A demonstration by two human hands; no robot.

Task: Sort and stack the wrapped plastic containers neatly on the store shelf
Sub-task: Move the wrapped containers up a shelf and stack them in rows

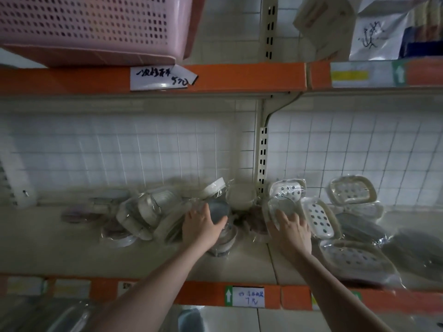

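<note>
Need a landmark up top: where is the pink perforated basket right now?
In the head view, the pink perforated basket sits on the upper shelf at top left, directly above the handwritten price tag.

A shop: handwritten price tags (pixel 163 78) are hanging on orange shelf edges (pixel 239 76), with wrapped goods (pixel 321 218) lying below them.

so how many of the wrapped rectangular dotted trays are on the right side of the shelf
4 clear: one leaning on the upright post, one at the back right, one by the right hand, one lying flat in front. More may be hidden.
</note>
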